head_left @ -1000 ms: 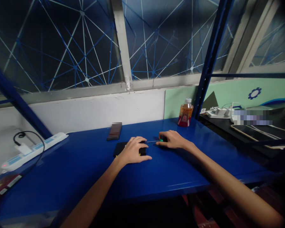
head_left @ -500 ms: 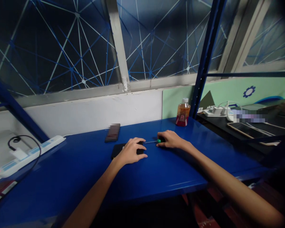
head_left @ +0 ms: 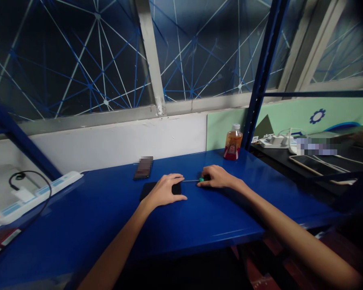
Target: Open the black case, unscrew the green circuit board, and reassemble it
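My left hand (head_left: 165, 189) spans the right end of a flat black rectangular object (head_left: 148, 190) lying on the blue table. Its thumb is along the near side and its fingers along the far side, gripping the object between them; the palm hides much of it. To the right, my right hand (head_left: 214, 176) is closed around the green handle of a screwdriver (head_left: 202, 179). The thin metal shaft points left, low over the table, toward the black object's right edge. Whether the tip touches it I cannot tell.
A dark phone (head_left: 143, 168) lies behind the black object. A bottle of amber drink (head_left: 233, 143) stands at the back right. At the left is a white power strip (head_left: 39, 197) with a black cable. Blue shelf posts rise on both sides. Cables and a tablet (head_left: 317, 169) lie on the neighbouring table.
My left hand has shifted slightly left, with the black object, and its fingers lie closer along the object's sides. My right hand with the screwdriver has moved slightly left.
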Available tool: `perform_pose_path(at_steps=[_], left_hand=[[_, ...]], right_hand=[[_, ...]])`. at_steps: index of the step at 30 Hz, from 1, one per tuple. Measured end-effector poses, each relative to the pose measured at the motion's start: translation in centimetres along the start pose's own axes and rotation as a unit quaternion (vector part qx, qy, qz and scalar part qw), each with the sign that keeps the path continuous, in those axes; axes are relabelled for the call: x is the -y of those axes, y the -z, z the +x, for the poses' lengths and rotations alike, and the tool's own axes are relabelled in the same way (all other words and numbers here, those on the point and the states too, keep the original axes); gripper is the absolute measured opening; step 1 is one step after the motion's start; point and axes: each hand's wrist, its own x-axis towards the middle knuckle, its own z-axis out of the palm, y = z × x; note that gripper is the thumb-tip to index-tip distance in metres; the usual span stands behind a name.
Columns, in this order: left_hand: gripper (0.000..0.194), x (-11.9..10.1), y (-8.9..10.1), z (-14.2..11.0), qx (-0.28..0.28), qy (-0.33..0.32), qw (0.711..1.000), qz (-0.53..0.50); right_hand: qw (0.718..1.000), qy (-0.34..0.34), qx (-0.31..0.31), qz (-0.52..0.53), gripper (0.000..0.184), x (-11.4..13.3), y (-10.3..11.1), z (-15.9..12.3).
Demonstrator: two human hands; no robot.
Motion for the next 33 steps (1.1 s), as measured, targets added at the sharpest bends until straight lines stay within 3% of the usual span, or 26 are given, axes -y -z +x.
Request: perform_pose_path(at_steps=[13, 27, 33], left_hand=[[0.073, 0.3, -0.4, 0.1, -0.017, 0.032, 0.999, 0.030], [0.051, -0.5, -0.1, 0.2, -0.058, -0.006, 0.998, 0.014], [0.056, -0.6, -0.4, 0.2, -0.042, -0.009, 0.999, 0.008]], right_hand=[[1.000, -0.011, -0.025, 0.000, 0.042, 0.6, 0.0, -0.1], [0.998, -0.044, -0.041, -0.012, 0.039, 0.3, 0.4, -0.2], [0.998, -0.037, -0.051, -0.002, 0.038, 0.0, 0.3, -0.2]])
